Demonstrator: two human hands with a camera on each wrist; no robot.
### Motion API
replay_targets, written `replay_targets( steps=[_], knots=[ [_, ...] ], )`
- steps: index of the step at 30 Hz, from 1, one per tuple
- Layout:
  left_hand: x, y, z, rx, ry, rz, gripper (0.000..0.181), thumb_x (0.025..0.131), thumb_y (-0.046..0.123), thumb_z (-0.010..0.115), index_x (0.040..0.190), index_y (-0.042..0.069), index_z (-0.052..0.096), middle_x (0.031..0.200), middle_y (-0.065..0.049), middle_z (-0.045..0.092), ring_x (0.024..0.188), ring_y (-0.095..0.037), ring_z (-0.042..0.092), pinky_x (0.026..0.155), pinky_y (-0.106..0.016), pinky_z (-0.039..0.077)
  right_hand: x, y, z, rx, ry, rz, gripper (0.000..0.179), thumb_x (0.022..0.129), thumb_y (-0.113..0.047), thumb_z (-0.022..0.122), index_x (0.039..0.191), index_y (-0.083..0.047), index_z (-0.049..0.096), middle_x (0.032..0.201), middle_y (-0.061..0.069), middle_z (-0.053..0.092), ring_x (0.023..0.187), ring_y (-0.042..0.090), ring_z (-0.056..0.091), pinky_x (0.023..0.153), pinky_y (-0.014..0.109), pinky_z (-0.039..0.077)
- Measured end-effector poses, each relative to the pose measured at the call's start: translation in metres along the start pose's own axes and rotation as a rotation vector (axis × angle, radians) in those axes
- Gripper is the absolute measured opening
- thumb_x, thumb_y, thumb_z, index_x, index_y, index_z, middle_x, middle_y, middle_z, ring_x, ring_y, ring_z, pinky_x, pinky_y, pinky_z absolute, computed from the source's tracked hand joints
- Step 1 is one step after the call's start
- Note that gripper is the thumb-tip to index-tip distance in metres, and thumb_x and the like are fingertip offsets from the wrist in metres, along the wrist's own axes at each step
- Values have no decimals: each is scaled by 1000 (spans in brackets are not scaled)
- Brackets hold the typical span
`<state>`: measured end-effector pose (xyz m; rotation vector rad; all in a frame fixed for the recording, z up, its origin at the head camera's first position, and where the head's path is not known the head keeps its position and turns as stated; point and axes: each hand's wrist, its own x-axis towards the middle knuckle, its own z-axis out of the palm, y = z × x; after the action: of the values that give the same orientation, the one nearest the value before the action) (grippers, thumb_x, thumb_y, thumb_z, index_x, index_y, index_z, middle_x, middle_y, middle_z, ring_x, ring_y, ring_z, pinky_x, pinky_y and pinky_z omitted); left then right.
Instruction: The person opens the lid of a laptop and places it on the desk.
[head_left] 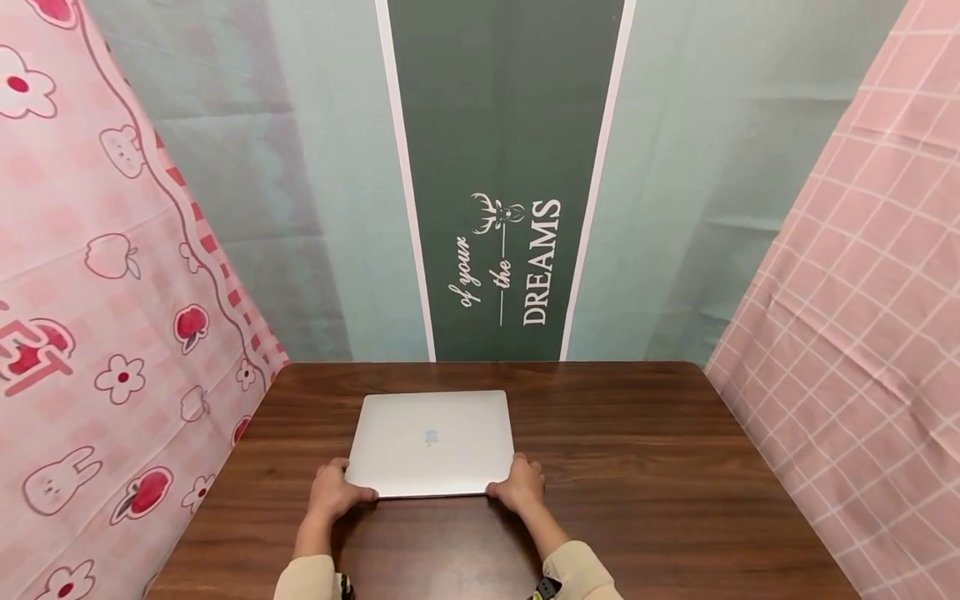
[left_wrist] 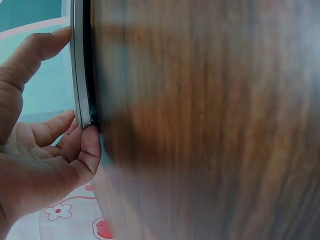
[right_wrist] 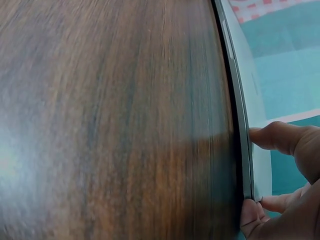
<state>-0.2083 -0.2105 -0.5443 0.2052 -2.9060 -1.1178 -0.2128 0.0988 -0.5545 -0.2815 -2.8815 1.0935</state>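
Observation:
A closed silver laptop with a logo on its lid lies flat at the left-centre of the wooden table. My left hand grips its near left corner. In the left wrist view the thumb touches the laptop's edge and curled fingertips hold the corner. At the near right corner, my right hand has a similar grip. The right wrist view shows its thumb on the laptop's front edge, with fingers bent around the corner. The laptop's underside is hidden.
The brown wood-grain table extends right of the laptop and in front of it. Behind its far edge hangs a green curtain with lettering. Pink patterned cloths hang at the left and right.

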Motion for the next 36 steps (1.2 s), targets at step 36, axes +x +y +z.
replay_targets(
  steps=[36],
  knots=[
    [-20, 23, 24, 29, 20, 38, 83, 49, 21, 87, 113, -18, 50, 100, -30, 50, 90, -42, 53, 80, -50, 44, -16, 30, -29, 30, -14, -9, 74, 53, -11, 84, 114, 16, 51, 100, 34, 50, 96, 52, 48, 83, 53, 41]
  ],
)
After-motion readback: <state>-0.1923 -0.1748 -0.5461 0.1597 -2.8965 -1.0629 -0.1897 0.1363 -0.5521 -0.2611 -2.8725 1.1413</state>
